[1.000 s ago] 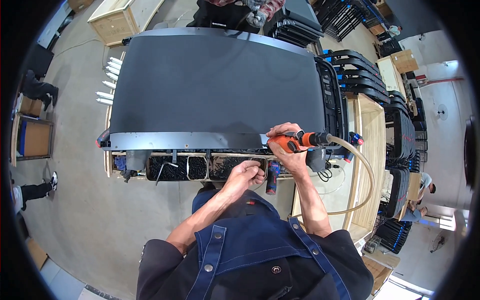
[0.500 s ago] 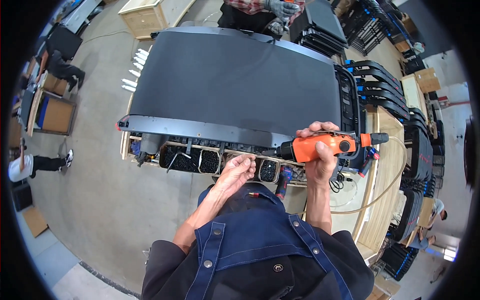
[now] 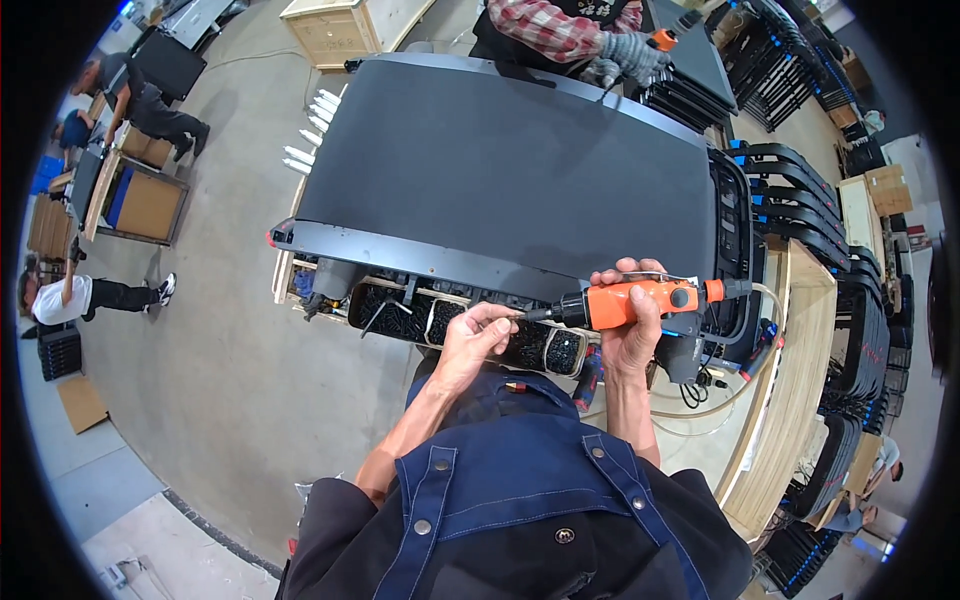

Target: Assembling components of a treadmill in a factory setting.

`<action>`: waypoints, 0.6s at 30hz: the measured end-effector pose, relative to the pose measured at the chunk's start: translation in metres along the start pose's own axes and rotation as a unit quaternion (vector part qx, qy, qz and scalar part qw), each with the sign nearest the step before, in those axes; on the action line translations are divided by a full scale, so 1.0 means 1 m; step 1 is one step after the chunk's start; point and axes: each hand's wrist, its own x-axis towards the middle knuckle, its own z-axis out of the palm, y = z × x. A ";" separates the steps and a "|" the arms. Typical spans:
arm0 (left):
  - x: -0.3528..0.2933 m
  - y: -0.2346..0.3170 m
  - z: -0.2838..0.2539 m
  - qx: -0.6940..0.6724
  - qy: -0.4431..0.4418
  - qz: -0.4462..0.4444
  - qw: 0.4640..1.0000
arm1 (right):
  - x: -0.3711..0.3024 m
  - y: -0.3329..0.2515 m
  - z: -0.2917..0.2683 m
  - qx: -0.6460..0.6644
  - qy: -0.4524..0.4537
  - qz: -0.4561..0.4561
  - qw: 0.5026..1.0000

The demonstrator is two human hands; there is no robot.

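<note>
My right hand (image 3: 634, 335) is wrapped around an orange air screwdriver (image 3: 612, 306), held level with its black nose pointing left. At the tip of its bit (image 3: 540, 314), my left hand (image 3: 468, 348) pinches with thumb and forefinger; whatever is between them is too small to make out. Both hands are above the near edge of a treadmill deck (image 3: 490, 165), which has a dark belt and grey side rails. Beneath them sit open bins of small black hardware (image 3: 565, 350), partly hidden by my left hand.
A second power driver (image 3: 590, 378) stands by the bins. Across the deck, a person's gloved hand (image 3: 635, 55) is near another orange-ended tool. An air hose (image 3: 740, 405) curves down at the right beside a wooden crate (image 3: 790, 380). Black curved frames (image 3: 795, 185) are stacked farther right.
My left fingers have come to the screwdriver's bit tip. The view has shifted, so the deck appears farther right and lower. The gloved person across has moved their hands to the right.
</note>
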 end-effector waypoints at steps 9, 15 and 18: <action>0.010 0.031 -0.065 -0.153 -0.026 -0.075 0.985 | -0.014 0.059 0.067 -0.089 -0.017 -0.051 0.995; 0.034 0.042 -0.097 -0.388 -0.039 -0.195 0.900 | -0.006 0.107 0.126 -0.252 -0.162 -0.106 0.948; 0.042 0.041 -0.111 -0.419 0.000 -0.225 0.880 | 0.000 0.132 0.141 -0.315 -0.207 -0.078 0.923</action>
